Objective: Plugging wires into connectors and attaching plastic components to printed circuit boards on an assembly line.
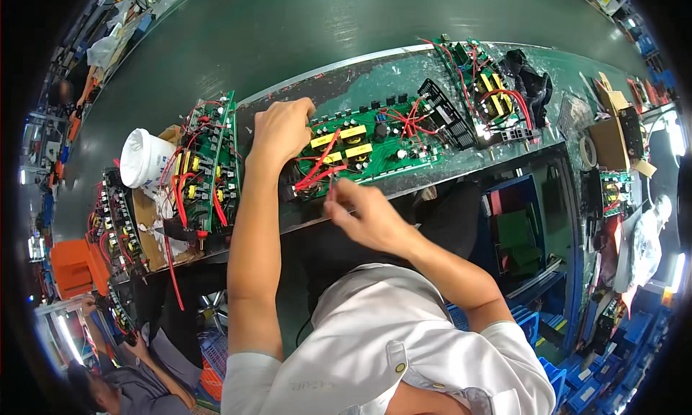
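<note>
A green circuit board (400,144) with yellow-wrapped transformers (331,139) lies lengthwise on the bench before me. Thick red wires (317,175) loop over its left end, and thinner ones bunch toward the right. My left hand (281,130) rests at the board's far left corner, fingers curled; whatever they grip is hidden beneath them. Just off the near edge, my right hand (364,213) has its thumb and fingers drawn together close to the red wire ends. Something small and reddish shows at its fingertips, too small to name. A black slotted end plate (445,113) stands at the board's right end.
More wired boards stand left (209,162) and right (494,90). A white bucket (146,159) sits at left, with an orange bin (78,267) lower down. Black cloth (530,83) lies at the right. Another person (137,379) works at lower left. A blue rack (515,220) is under the bench.
</note>
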A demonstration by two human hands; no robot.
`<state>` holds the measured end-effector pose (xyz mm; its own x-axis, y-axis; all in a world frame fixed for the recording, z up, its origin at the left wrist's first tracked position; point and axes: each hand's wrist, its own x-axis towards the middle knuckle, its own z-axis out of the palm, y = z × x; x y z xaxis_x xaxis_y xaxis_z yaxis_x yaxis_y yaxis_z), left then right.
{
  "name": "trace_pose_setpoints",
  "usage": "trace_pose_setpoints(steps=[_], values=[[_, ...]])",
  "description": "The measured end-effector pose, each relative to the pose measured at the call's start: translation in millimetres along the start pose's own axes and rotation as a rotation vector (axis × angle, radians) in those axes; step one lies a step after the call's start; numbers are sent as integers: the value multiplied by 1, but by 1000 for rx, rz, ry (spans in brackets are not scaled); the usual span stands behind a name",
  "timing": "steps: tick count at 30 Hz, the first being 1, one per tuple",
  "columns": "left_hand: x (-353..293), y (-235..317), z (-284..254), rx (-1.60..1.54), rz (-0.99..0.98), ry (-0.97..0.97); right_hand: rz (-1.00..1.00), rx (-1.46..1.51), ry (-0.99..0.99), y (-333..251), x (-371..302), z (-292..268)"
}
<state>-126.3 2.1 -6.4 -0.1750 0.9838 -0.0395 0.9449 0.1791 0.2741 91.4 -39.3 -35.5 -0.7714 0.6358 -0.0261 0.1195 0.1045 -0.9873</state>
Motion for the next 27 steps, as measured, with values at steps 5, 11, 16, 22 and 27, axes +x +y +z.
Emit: trace_pose_setpoints(steps=[5,11,16,22,27], values=[[2,3,5,-46,-39,63,145,80,65,-9,-10,-47],[-6,-5,-4,-399,168,52,61,-197,159,-6,-25,-90],[-15,9,-34,-1073,114,-137,60,-357,162,-9,-36,-111],[-9,12,-42,-957,84,-215,-164,-646,220,-23,-54,-152],[2,66,-45,-448,237,-343,-152,-688,232,-17,-44,-151]])
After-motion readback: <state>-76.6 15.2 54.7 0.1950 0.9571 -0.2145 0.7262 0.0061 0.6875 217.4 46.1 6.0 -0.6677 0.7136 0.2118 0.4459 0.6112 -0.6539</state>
